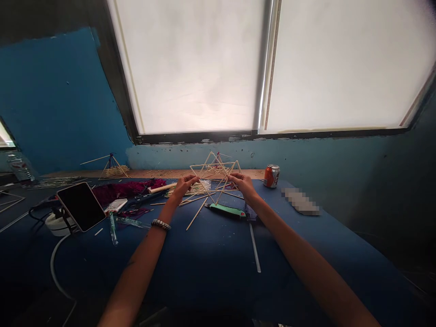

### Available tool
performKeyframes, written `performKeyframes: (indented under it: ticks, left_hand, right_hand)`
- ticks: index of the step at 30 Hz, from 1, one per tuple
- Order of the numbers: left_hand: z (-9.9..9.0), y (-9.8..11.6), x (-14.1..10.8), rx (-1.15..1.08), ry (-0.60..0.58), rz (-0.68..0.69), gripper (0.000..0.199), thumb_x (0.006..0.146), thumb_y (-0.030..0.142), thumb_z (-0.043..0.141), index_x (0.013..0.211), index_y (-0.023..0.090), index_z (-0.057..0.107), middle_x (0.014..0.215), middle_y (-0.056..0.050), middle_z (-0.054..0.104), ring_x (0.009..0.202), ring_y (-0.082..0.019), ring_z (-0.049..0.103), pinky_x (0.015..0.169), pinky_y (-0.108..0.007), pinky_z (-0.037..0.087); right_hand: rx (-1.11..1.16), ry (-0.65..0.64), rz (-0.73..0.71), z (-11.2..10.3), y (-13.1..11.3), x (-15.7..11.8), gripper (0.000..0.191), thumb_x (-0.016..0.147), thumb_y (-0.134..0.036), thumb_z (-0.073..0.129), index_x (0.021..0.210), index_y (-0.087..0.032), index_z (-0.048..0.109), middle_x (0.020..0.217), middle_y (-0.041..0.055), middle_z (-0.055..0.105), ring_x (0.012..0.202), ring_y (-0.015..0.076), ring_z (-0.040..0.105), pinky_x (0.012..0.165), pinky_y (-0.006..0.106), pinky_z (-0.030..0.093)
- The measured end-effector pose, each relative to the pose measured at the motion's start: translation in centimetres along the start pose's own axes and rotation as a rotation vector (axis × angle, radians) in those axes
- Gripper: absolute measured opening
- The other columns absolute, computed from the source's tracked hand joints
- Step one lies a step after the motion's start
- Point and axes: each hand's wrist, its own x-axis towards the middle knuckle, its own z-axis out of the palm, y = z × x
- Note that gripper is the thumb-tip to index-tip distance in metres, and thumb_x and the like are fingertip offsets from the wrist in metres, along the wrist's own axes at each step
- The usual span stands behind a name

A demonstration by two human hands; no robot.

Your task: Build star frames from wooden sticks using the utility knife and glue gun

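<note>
Holding wooden stick frame (pixel 213 164) between left hand (pixel 184 188) and right hand (pixel 242 184), both grips apparently closed on sticks; green-handled cutter (pixel 226 210) lying just below on blue desk (pixel 218 254).

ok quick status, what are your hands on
Left hand and right hand gripping wooden stick frame. Frame held above blue table. Loose sticks, green-handled tool below, nothing blocking.

A bright, glaring window (pixel 190 68) leaves the blue table (pixel 211 259) dim.
</note>
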Motion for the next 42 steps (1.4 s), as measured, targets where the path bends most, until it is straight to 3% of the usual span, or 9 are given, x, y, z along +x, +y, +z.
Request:
performKeyframes:
  ticks: [6,17,30,42]
  left_hand:
    - [-0.1,-0.3,0.1,0.021,0.017,-0.011,0.04,0.075,0.059,0.072,0.078,0.019,0.072,0.083,-0.007,0.067,0.069,-0.016,0.052,0.057,-0.026,0.037]
    - [-0.1,-0.5,0.3,-0.056,-0.014,0.0,0.038,0.073,0.057,0.074,0.072,0.019,0.069,0.075,-0.003,0.062,0.056,-0.01,0.037,0.052,-0.026,0.03]
    - [-0.3,-1.6,0.9,-0.108,-0.019,0.015,0.034,0.076,0.052,0.074,0.078,0.019,0.073,0.08,-0.004,0.065,0.059,-0.011,0.044,0.054,-0.026,0.034]
    - [-0.1,-0.4,0.3,-0.105,0.001,0.038,0.032,0.073,0.05,0.075,0.071,0.018,0.07,0.071,-0.001,0.061,0.054,-0.01,0.039,0.052,-0.026,0.028]
  right_hand:
    - [0.009,0.0,-0.001,0.0,0.3,0.1,0.029,0.069,-0.042,0.078,0.083,-0.017,0.074,0.086,0.0071,0.073,0.073,0.0169,0.062,0.068,0.031,0.052]
    - [-0.014,0.002,-0.007,0.3,-0.3,-0.2,0.024,0.07,-0.042,0.076,0.075,-0.019,0.073,0.084,0.007,0.073,0.066,0.0155,0.059,0.068,0.031,0.051]
    - [0.011,0.014,0.011,0.1,0.7,0.3,0.031,0.067,-0.042,0.08,0.085,-0.018,0.074,0.086,0.0074,0.073,0.069,0.0164,0.062,0.068,0.031,0.052]
    - [0.013,-0.004,-0.019,0.2,0.2,0.0,0.027,0.068,-0.042,0.077,0.079,-0.018,0.073,0.083,0.0062,0.073,0.064,0.014,0.058,0.064,0.03,0.049]
